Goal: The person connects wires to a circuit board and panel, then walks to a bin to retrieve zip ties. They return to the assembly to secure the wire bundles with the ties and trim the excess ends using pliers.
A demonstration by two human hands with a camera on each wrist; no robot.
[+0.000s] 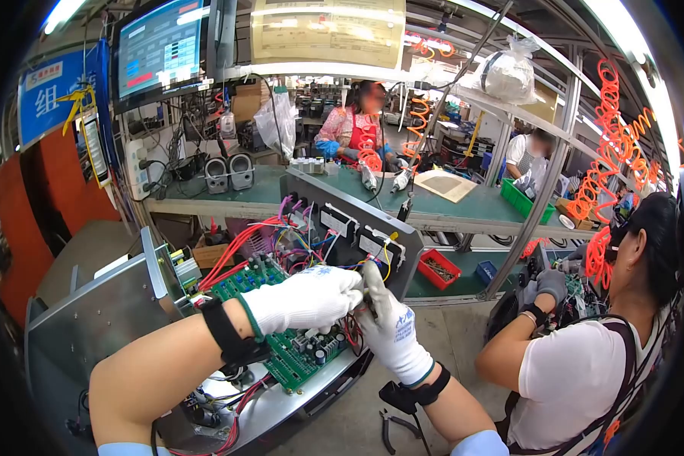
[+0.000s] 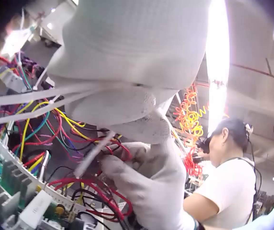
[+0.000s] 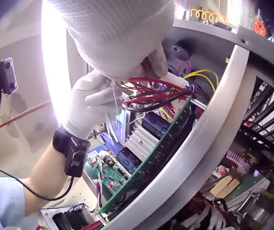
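Nearest, green circuit board [image 1: 285, 365] at left. Just above its right edge, gloved left hand [image 1: 308, 299] pinches white cable ties [image 2: 27, 97]; gloved right hand [image 1: 390, 327], fingers curled, pinches red and black wires [image 3: 156, 81]. Far: green workbench [image 1: 270, 186].

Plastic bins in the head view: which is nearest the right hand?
The red plastic bin, left of the blue bin; the green bin lies farthest right.
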